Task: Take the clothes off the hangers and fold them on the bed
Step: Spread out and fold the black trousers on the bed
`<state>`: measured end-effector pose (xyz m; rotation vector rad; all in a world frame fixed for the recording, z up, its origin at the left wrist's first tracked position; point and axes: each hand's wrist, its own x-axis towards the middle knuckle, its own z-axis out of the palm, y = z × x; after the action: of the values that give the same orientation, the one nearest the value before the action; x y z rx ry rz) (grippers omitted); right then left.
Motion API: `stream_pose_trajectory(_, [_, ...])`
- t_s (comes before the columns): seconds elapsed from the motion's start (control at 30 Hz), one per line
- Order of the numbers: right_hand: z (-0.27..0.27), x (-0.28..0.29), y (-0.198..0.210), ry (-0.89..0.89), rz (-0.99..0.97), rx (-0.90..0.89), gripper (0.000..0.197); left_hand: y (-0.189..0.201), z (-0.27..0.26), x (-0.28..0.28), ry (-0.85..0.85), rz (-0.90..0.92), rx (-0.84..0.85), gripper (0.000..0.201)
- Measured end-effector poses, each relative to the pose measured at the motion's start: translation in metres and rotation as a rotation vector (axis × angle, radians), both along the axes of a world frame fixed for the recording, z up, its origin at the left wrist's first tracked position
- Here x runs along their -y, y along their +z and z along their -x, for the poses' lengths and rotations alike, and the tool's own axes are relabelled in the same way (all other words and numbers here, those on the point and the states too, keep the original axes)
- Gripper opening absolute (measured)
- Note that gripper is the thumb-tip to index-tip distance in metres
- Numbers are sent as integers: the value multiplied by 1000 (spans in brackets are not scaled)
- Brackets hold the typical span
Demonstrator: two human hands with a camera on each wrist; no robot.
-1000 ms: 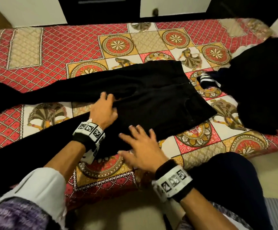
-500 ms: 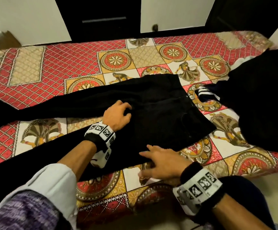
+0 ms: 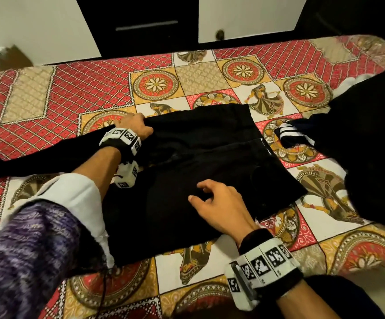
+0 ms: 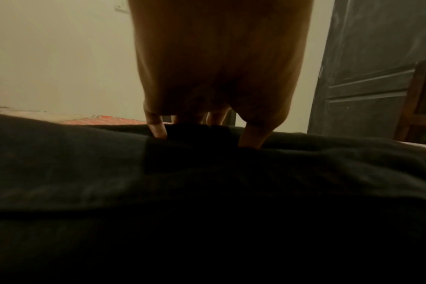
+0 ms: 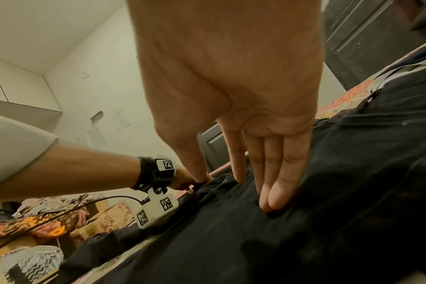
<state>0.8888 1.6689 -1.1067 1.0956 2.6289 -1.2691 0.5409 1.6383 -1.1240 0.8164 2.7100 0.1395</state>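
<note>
Lying flat across the red and gold patterned bedspread (image 3: 76, 93), the black heavy-cotton trousers (image 3: 221, 162) are looking limp but weighty, likely dragging rather than sliding. The left hand (image 3: 134, 127) is pinching their far edge, a good hold; the right hand (image 3: 219, 203) is pressing down, fingers straight. No legible writing is showing.
</note>
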Motion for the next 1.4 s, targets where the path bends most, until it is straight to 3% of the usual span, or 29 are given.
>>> stream_pose_trajectory(0.1, [3,-6,4,-45,50,-16,56,14,-10,-4,-16,-40,-56,41])
stream_pose_trajectory(0.17, [4,-9,5,-121,137,-48,58,33,-23,5,-87,-261,-224,43])
stream_pose_trajectory(0.23, [7,-14,7,-250,323,-133,58,55,-58,16,-288,-555,-415,34])
stream_pose_trajectory(0.3, [12,-21,17,-435,597,-265,50,69,-118,34,-573,-704,-512,27])
stream_pose_trajectory(0.37, [11,-32,31,-630,801,-396,49,60,-183,62,-840,-641,-471,30])
stream_pose_trajectory(0.47, [-1,-49,43,-873,830,-490,41,14,-246,110,-1010,-364,-323,41])
stream_pose_trajectory(0.53, [-8,-55,41,-955,772,-419,44,-8,-263,130,-1017,-244,-272,50])
stream_pose_trajectory(0.6, [-12,-59,35,-1021,733,-354,54,-7,-269,138,-919,-240,-245,54])
stream_pose_trajectory(0.73, [-14,-69,26,-1165,679,-441,40,9,-250,146,-721,-155,-238,60])
stream_pose_trajectory(0.83, [-19,-74,33,-1268,723,-572,15,21,-236,153,-668,-67,-254,44])
stream_pose_trajectory(0.93, [-34,-63,41,-1385,741,-599,18,28,-234,166,-658,-54,-285,34])
stream_pose_trajectory(1.2, [-61,-37,28,-1348,851,-533,19,14,-221,199,-585,-9,-320,45])
stream_pose_trajectory(1.4, [-61,-26,21,-1465,592,-467,6,23,-224,218,-644,-78,-368,47])
